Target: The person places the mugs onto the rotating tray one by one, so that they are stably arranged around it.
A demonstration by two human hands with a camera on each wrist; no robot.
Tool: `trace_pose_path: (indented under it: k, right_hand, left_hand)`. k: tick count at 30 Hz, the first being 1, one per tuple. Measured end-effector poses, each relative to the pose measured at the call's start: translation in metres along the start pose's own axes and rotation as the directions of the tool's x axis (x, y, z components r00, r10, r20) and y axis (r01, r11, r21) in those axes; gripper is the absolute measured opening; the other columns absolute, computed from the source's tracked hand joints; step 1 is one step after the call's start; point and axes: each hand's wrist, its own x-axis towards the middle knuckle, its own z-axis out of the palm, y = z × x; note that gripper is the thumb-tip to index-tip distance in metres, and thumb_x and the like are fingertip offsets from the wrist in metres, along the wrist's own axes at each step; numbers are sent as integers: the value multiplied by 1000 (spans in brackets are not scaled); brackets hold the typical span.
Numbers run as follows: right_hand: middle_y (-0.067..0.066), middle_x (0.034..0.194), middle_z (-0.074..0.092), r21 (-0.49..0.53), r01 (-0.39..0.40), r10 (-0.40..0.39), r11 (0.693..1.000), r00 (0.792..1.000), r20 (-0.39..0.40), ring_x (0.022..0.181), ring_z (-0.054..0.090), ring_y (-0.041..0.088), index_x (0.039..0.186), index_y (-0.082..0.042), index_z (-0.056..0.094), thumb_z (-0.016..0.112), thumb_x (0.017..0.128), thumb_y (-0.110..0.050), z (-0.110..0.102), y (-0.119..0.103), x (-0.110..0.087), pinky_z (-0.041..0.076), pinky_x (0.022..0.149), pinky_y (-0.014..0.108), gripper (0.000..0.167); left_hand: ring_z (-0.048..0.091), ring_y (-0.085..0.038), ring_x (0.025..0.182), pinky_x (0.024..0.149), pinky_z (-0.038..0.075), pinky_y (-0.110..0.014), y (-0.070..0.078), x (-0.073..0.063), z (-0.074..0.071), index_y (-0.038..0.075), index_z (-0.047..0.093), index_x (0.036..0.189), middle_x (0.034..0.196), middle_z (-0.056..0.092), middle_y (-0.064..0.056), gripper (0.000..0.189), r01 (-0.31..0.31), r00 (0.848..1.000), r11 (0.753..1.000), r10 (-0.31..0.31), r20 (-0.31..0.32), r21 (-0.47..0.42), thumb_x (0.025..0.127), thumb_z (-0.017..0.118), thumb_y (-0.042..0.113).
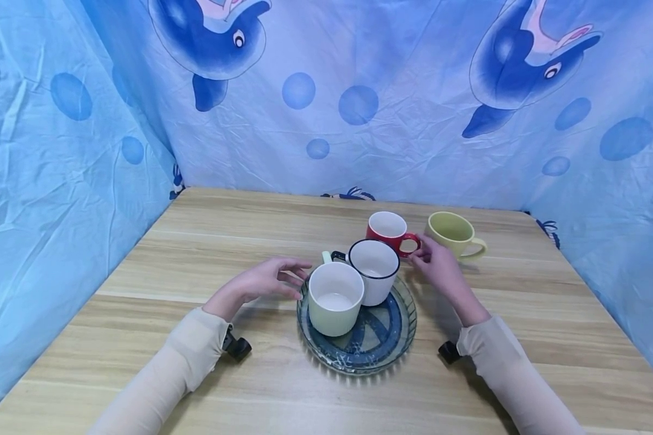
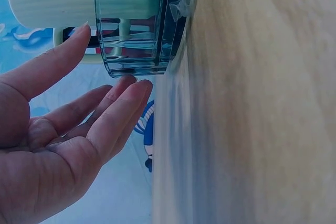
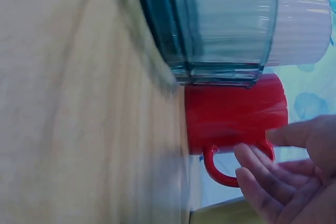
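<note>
My left hand (image 1: pixel 272 279), fingers apart and holding nothing, hovers at the left rim of a round glass dish (image 1: pixel 359 362). In the left wrist view its fingertips (image 2: pixel 140 85) are close beside the dish's wall. A pale ribbed mug (image 1: pixel 335 314) and a white mug with a black rim (image 1: pixel 378 287) stand upright in the dish. Behind them a red mug (image 1: pixel 378 232) with a white inside stands on the table, handle to the right. My right hand (image 1: pixel 441 266) is at that handle (image 3: pixel 223 181), its extended fingers and thumb overlapping it in the right wrist view.
A yellow-green mug (image 1: pixel 448 241) stands just beyond my right hand, its handle pointing right. The wooden table (image 1: pixel 141 326) ends at blue curtains (image 1: pixel 326 163) printed with dolphins, at the back and both sides.
</note>
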Motion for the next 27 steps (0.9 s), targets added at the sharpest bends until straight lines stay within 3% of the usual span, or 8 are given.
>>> trace_pose_path:
  k: [6,15,27]
  right_hand:
    - [28,110,66,-61,-31,29,998,999,-35,102,65,40,135,12,47,63,89,-4,-5,-6,-2,54,93,51,51]
    - [31,128,57,-205,-44,40,978,999,-26,121,54,46,135,9,48,64,89,-9,-6,-12,-3,44,106,58,52]
    - [30,123,61,-101,-17,10,995,998,-68,116,58,44,135,11,47,66,87,-5,-3,-5,-3,46,104,56,54]
  left_hand:
    - [59,-41,118,97,56,-37,0,0,0,-9,39,142,131,53,-30,70,4,1000,1000,-4,-3,5,80,72,-4]
    - [59,-41,117,97,56,-38,1,0,0,-9,39,142,130,53,-30,70,9,1000,1000,-9,0,5,80,72,-5]
    - [60,-39,116,94,57,-36,3,-1,0,-10,39,142,127,56,-30,67,11,1000,1000,-11,15,5,82,70,-4]
